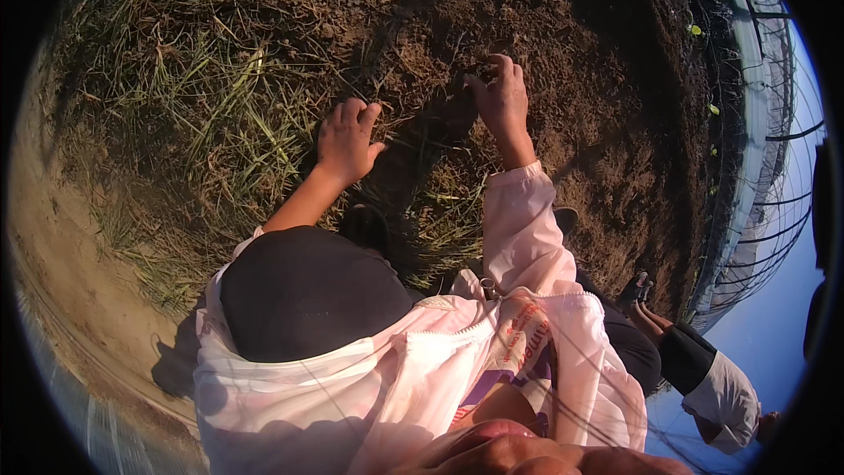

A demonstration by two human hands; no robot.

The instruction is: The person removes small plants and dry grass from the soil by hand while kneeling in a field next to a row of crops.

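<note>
My left hand is over the edge of a mat of green and dry grass, palm down, its fingers a little apart with nothing seen in them. To the right, my right hand hangs over loose brown soil, its fingers curved and parted. Whether its fingertips touch the soil is hard to see. Between my hands lie dark soil and scattered grass stems, partly in shadow. More cut grass lies below, near my shoe.
At the far right run a dark soil bed with small green seedlings, a pale plastic sheet and curved greenhouse hoops. Another person stands at the lower right. Bare tan ground borders the grass at left.
</note>
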